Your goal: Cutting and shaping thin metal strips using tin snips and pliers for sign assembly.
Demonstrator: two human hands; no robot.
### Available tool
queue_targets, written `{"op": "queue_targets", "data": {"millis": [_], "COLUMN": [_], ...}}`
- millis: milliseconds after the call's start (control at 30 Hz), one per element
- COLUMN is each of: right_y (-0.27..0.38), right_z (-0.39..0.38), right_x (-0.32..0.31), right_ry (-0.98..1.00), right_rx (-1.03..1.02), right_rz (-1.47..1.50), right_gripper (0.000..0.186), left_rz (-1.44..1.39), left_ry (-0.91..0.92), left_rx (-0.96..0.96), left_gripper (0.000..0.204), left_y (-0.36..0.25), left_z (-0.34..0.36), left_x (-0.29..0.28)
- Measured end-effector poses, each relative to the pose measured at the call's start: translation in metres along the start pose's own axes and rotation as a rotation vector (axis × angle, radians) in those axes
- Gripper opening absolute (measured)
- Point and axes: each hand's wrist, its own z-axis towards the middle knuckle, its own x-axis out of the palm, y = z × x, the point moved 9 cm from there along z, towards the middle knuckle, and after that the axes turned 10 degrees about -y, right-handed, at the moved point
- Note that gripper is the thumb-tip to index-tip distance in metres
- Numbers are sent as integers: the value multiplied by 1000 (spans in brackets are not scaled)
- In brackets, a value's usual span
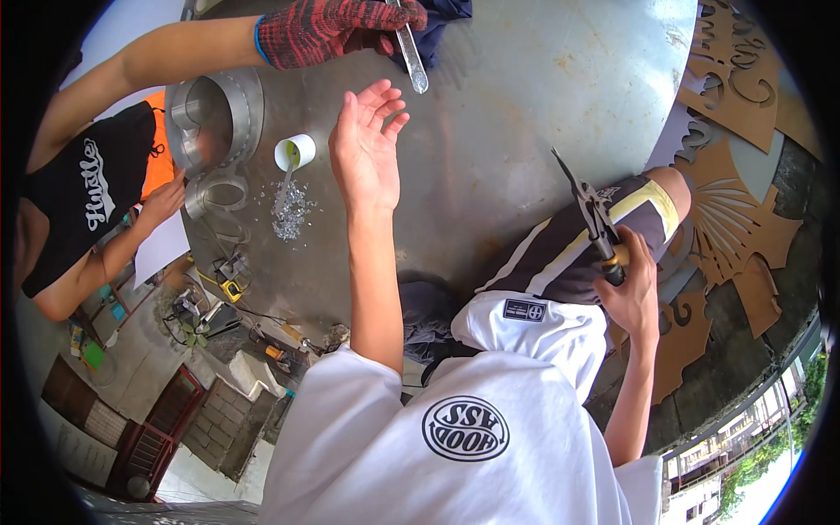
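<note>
My left hand [367,153] is raised palm up over the metal surface [551,96], empty, its fingers curled slightly and apart. Just beyond it, a co-worker's red-and-black gloved hand [332,35] holds a slim, shiny strip [413,61] with a rounded lower end. Left of my hand a white cup [294,153] lies on its side, a thin stick [284,188] at its mouth, beside spilled silvery bits [293,217]. At the right, my right hand [632,280] is closed on the handles of pliers [595,223], their jaws pointing up and away over my leg.
The co-worker [83,201] is at the left, near curved metal pieces [214,118]. Dark cloth [442,26] lies at the back. Brown cut-out sheets [726,219] are stacked beyond the surface's right edge. Cords and hand tools [232,289] sit at lower left.
</note>
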Motion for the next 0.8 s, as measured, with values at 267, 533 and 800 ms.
{"op": "queue_targets", "data": {"millis": [267, 533, 800], "right_y": [0, 2, 2], "right_z": [-16, -19, -27], "right_x": [-2, 4, 3], "right_ry": [50, 57, 19], "right_rx": [149, 141, 78], "right_rz": [211, 148, 193], "right_gripper": [84, 85, 78], "left_rz": [-254, -134, -6], "left_ry": [237, 210, 400], "left_rx": [-105, -16, -90], "left_gripper": [37, 14, 8], "left_y": [-2, -5, 8], "left_z": [12, 24, -18], "left_x": [78, 94, 128]}}
